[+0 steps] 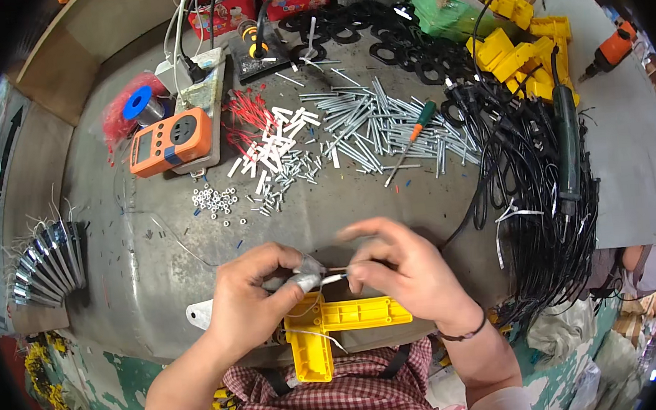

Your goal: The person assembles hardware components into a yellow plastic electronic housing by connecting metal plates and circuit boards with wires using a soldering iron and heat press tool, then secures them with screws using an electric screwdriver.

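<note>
My left hand (pixel 253 284), with grey wrapping on its thumb and fingertip, pinches thin wire ends. My right hand (pixel 406 268) is closed at the thumb and lower fingers on the other side of the same wires, its index finger raised and a little blurred. Between the hands run a thin reddish wire (pixel 337 269) and a short white sleeve (pixel 334 279). Just below, a yellow plastic housing (pixel 367 313) lies at the table's front edge, its ribbed inside facing up. A thin pale wire (pixel 319 333) hangs across it. A black cable (pixel 457 233) leads behind my right hand.
Ahead lie long screws (pixel 383 120), a screwdriver (pixel 415 132), white sleeves (pixel 273 144), small nuts (pixel 216 201) and red wires (pixel 247 111). An orange meter (pixel 170 142) stands left. Black cables (pixel 536 212) crowd the right, with yellow housings (pixel 516 55) behind.
</note>
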Action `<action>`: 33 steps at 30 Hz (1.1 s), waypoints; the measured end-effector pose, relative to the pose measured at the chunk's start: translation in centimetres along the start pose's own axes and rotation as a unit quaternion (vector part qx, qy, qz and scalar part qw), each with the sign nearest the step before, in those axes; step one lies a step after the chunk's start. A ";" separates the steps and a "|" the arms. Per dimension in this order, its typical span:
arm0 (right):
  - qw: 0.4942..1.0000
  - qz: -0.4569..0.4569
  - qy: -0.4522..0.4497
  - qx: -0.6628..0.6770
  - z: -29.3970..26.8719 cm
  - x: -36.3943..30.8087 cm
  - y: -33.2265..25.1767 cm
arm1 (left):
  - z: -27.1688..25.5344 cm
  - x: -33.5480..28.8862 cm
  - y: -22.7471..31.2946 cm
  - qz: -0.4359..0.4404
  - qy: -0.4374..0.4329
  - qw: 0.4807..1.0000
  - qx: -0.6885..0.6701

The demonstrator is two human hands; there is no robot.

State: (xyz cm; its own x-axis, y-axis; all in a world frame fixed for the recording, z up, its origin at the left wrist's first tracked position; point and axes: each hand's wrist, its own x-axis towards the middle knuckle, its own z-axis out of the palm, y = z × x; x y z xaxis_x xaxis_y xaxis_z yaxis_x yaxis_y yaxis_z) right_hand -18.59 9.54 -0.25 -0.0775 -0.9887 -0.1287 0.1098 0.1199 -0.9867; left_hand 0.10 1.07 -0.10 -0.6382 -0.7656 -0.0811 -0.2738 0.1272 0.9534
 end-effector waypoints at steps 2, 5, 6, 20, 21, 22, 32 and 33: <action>0.999 0.013 -0.029 -0.032 -0.1 -0.1 0.1 | 0.6 -0.2 0.9 -0.093 -0.057 0.985 -0.136; 0.995 -0.019 0.008 -0.092 -0.4 0.2 0.3 | 0.3 0.1 1.6 -0.008 -0.019 1.000 0.022; 0.995 -0.022 0.011 -0.093 -0.6 0.1 0.2 | -0.2 -0.2 2.3 0.038 -0.044 0.989 0.137; 0.915 -0.233 -0.223 -0.244 2.4 0.0 -2.0 | -3.8 -2.2 4.2 0.071 -0.294 0.951 -0.064; 0.914 -0.235 -0.224 -0.243 2.3 0.0 -2.2 | -4.2 -2.8 4.0 0.028 -0.281 0.952 -0.117; 0.909 -0.258 -0.223 -0.239 1.9 -0.1 -2.6 | -3.8 -3.5 3.6 0.028 -0.279 0.953 -0.117; 0.836 -0.454 -0.203 -0.230 -0.9 -1.1 -5.4 | -6.9 -2.1 2.3 0.192 -0.026 0.952 0.238; 0.863 -0.412 -0.236 -0.173 -1.3 -2.1 -3.9 | -7.3 -0.2 1.7 0.117 0.049 0.901 0.416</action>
State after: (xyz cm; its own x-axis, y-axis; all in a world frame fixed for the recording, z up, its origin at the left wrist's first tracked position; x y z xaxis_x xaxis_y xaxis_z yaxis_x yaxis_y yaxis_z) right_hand -20.16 11.23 3.73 0.4327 -0.6682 0.6052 -0.0995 -0.7026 -0.7046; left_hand 5.01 -3.17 3.69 -0.6934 -0.7029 0.1587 -0.6097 0.6897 0.3907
